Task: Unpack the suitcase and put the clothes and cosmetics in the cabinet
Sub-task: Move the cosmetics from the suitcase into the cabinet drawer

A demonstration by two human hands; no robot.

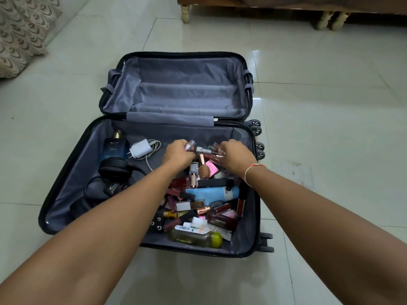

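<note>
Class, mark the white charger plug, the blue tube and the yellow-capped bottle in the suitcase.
white charger plug (139,149), head view, on its flat side.
blue tube (207,193), head view, mid-body.
yellow-capped bottle (189,237), head view, on its clear body.

A home, likely a bedroom: glossy pale floor tiles (308,84), a patterned curtain (19,34) at upper left, and turned cream furniture legs (186,13) along the top edge.

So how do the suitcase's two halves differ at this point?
The far half is bare, showing only grey lining and side straps; the near half holds cosmetics, a charger and headphones. Both hands, left and right, work in the near half, none in the far. Both lie open flat on the floor.
</note>
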